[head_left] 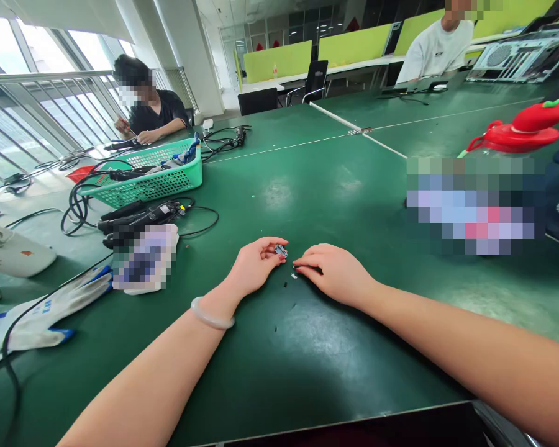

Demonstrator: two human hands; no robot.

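Note:
My left hand [256, 264] rests on the green table [307, 186] with its fingers curled round a tiny blue and silver part [281, 251] pinched at the fingertips. A pale bangle circles that wrist. My right hand [333, 270] lies palm down just right of it, fingers closed together, fingertips pressed on the mat beside a small white speck [293, 275] and a few dark bits. Whether the right fingers grip anything is hidden.
A green plastic basket [151, 180] of cables and black tools stands at the left, with white gloves [41, 313] nearer me. A red-lidded bottle [517, 133] is at the right. Two other people sit at the far side. A dark edge runs along the near table rim.

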